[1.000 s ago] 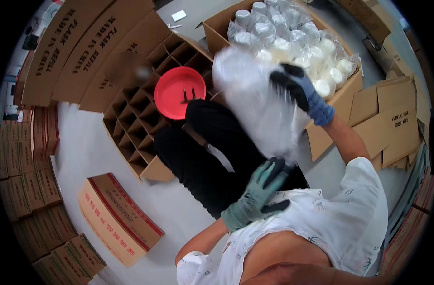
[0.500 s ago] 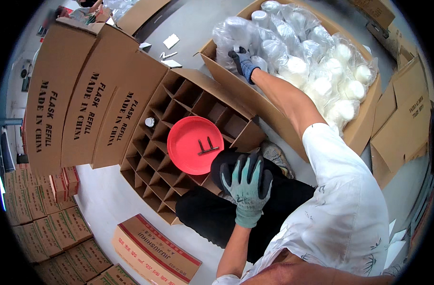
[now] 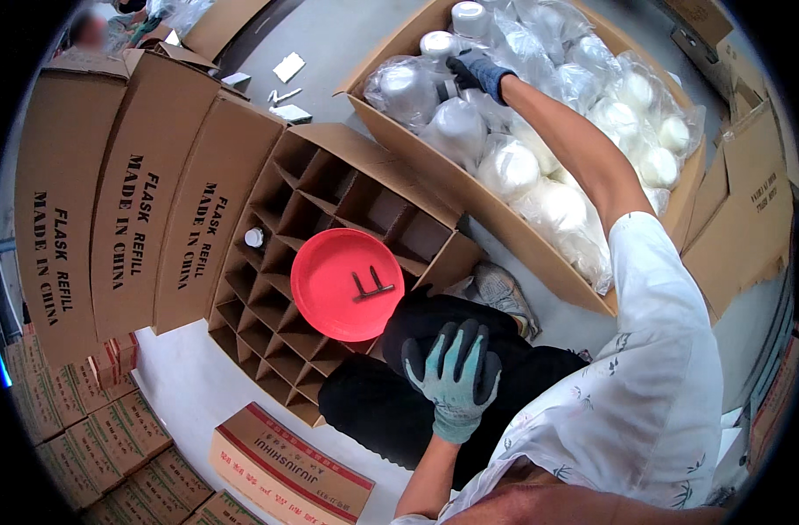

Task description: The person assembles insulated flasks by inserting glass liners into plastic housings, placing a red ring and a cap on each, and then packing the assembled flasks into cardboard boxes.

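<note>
My right hand [image 3: 482, 73], in a blue-grey glove with dark fingertips, reaches into a long open carton [image 3: 483, 199]. Its fingers close at the narrow end of a silvery-white flask liner [image 3: 403, 92] in clear plastic; their exact hold is partly hidden. More bagged liners [image 3: 553, 206] fill that carton. My left hand [image 3: 455, 372], in a green glove with dark fingertips, rests on my black-trousered knee with nothing in it, fingers stretched out. Before my knees stands a divided carton [image 3: 378, 162], with a red round plate [image 3: 316, 297] on its dividers. Small dark rod-like pieces [image 3: 373, 286] lie on the plate.
One white-capped item [image 3: 254, 237] sits in a cell of the divided carton. Tall brown cartons [image 3: 141, 201] stand at the left, above stacked smaller boxes [image 3: 93, 437]. A red-banded box [image 3: 290, 468] lies in front. White scraps [image 3: 288, 67] litter the floor; flattened cardboard [image 3: 749, 206] is at right.
My right hand has moved up and right relative to the liners, from the bagged one at the carton's left end. The view has shifted slightly. My left hand stays on the knee.
</note>
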`<state>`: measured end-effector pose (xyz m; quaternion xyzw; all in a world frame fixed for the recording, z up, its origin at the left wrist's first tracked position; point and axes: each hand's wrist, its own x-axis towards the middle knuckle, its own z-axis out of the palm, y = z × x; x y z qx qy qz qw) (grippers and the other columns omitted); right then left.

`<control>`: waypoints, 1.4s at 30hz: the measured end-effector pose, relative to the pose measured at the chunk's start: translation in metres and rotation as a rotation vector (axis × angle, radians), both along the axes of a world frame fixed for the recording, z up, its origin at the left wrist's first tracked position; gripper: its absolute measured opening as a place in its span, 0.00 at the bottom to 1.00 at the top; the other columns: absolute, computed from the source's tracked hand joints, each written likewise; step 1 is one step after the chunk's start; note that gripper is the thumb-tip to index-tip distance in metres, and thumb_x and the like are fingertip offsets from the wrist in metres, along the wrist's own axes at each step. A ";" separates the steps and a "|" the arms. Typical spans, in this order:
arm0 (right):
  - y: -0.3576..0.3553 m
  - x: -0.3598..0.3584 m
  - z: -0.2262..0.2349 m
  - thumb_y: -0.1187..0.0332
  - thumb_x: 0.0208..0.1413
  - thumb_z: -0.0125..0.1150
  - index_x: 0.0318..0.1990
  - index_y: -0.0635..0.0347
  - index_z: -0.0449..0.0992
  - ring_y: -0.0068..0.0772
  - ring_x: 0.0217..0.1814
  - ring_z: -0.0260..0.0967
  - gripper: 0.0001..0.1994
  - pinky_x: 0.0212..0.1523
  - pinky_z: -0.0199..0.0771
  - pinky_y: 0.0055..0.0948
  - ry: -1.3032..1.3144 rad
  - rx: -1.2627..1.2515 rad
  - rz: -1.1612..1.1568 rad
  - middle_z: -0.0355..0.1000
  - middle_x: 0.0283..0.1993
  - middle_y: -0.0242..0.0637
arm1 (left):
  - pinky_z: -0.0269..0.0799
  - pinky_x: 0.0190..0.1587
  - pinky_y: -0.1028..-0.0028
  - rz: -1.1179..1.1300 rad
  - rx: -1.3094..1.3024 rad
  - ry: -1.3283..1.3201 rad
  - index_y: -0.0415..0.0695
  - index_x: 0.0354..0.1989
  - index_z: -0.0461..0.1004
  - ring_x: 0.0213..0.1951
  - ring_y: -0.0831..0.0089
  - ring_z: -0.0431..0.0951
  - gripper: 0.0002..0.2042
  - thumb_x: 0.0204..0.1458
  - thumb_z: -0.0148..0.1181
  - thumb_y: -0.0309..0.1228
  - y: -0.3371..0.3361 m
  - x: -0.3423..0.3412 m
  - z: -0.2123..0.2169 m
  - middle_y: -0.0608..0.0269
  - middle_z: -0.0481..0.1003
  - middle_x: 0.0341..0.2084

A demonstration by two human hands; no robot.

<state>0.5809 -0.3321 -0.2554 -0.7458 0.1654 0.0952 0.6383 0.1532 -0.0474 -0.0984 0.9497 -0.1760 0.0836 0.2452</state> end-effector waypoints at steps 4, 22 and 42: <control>0.071 -0.001 -0.037 0.58 0.48 0.57 0.36 0.56 0.75 0.31 0.27 0.61 0.13 0.30 0.62 0.28 -0.037 -0.166 0.301 0.69 0.30 0.32 | 0.44 0.62 0.47 0.044 0.055 0.050 0.52 0.44 0.77 0.51 0.64 0.70 0.17 0.42 0.58 0.34 0.013 -0.003 -0.006 0.68 0.74 0.46; 0.091 -0.178 0.223 0.62 0.62 0.47 0.48 0.58 0.75 0.23 0.46 0.65 0.14 0.49 0.67 0.25 -0.701 0.350 0.312 0.71 0.46 0.30 | 0.48 0.65 0.59 0.163 -0.612 -0.061 0.39 0.56 0.64 0.60 0.56 0.60 0.29 0.41 0.62 0.24 0.020 0.028 0.032 0.52 0.65 0.56; 0.203 -0.394 0.299 0.61 0.45 0.66 0.51 0.62 0.70 0.32 0.53 0.66 0.25 0.54 0.65 0.33 -0.777 0.632 1.147 0.69 0.49 0.41 | 0.69 0.48 0.73 0.344 -1.888 0.716 0.41 0.53 0.67 0.45 0.72 0.72 0.17 0.57 0.51 0.33 0.136 -0.172 -0.090 0.61 0.72 0.44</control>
